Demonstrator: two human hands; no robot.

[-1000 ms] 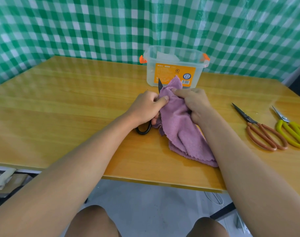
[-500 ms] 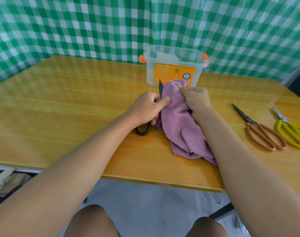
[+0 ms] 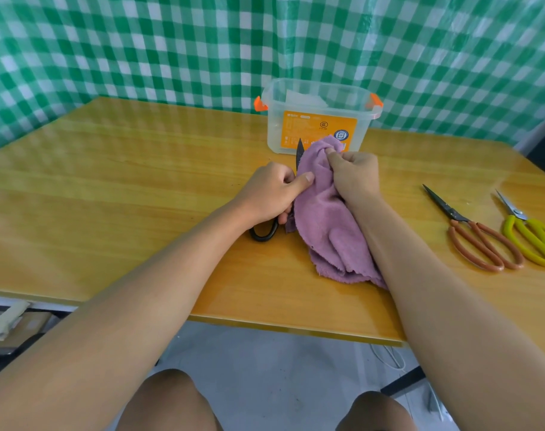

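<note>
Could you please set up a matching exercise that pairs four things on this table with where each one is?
Things
1. black scissors
2. purple cloth
3. orange-handled scissors
4. clear box

Places
A. at the back of the table, by the checked curtain
B. lying untouched beside the yellow-handled scissors
C. in the grip of the left hand
D. bunched in the right hand

Pairs: 1-C, 2-D, 3-B, 4-A

the black scissors (image 3: 299,154) lie mostly hidden behind the left hand (image 3: 269,194) and the purple cloth (image 3: 327,219), showing only a blade tip and one handle loop, the handles of the yellow scissors (image 3: 517,221) run off the frame's right edge, and the print on the clear box (image 3: 274,129) is too small to read.
</note>
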